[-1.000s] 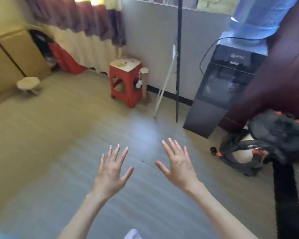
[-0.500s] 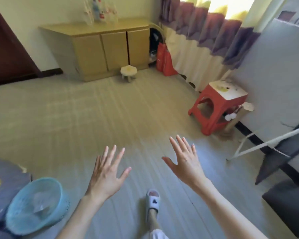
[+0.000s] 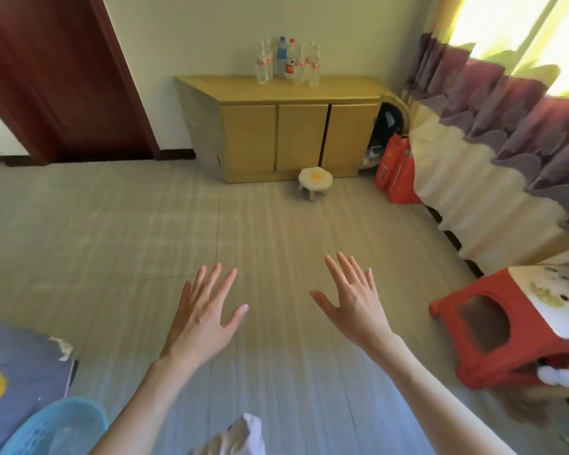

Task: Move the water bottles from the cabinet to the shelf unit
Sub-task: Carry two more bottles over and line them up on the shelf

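— What do the labels say on the water bottles (image 3: 288, 62)?

— Too small to read. They stand in a tight cluster at upper centre, on top of the yellow wooden cabinet (image 3: 289, 126) against the far wall; most look clear with red-and-white labels, one is blue with a blue cap, one has a red cap.

— And the hands?

— Both held out low in the frame, palms down over the floor. The left hand (image 3: 201, 318) has its grip fully spread, fingers fanned, holding nothing. The right hand (image 3: 355, 302) is the same, touching nothing.

— Anything nearby?

— A small egg-patterned stool (image 3: 315, 179) in front of the cabinet doors, a red plastic stool (image 3: 493, 326) at right, a blue basket (image 3: 51, 428) at lower left.
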Tool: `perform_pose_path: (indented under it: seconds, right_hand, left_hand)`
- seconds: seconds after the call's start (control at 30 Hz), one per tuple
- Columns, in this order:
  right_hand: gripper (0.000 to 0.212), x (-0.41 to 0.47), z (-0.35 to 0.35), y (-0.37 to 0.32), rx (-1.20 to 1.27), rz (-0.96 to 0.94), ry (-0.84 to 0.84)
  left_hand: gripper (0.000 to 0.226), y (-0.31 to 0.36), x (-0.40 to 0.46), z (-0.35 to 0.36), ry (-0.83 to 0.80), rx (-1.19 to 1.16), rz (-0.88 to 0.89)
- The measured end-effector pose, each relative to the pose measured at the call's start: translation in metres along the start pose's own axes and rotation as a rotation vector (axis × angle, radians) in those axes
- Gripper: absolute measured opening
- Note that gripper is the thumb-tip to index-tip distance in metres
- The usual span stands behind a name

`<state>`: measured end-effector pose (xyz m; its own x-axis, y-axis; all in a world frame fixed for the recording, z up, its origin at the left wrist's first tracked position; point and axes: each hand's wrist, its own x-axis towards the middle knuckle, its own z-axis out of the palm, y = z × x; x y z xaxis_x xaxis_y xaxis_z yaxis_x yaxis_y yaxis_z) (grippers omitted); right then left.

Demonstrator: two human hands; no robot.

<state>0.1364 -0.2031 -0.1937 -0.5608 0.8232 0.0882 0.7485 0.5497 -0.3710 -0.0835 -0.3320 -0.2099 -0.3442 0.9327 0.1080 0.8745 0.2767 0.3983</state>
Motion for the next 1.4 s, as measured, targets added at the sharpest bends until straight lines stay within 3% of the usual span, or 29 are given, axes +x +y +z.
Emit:
perform_pose_path:
  seconds: [0.23, 0.47, 0.9, 1.13, 1.4]
  right_hand:
    - [0.073, 0.180, 0.022, 0.030, -0.037, -0.014, -0.060]
    - [0.072, 0.385, -0.003, 0.035, -0.063, 0.002, 0.015]
    - [0.070, 0.677, 0.025, 0.104, -0.026, -0.013, -0.013]
    - [0.070, 0.873, 0.008, 0.133, 0.023, -0.059, 0.020]
    - [0.070, 1.022, 0.037, 0.156, 0.021, -0.061, -0.088]
  left_hand:
    - [0.100, -0.043, 0.168, 0.027, 0.009, 0.005, -0.046]
    - [0.074, -0.057, 0.388, -0.002, 0.020, 0.028, 0.018]
    - [0.090, -0.100, 0.673, 0.042, -0.039, 0.032, 0.027]
    - [0.076, -0.107, 0.855, 0.028, 0.044, 0.004, -0.006]
    - [0.084, -0.145, 0.998, 0.052, 0.005, 0.008, -0.034]
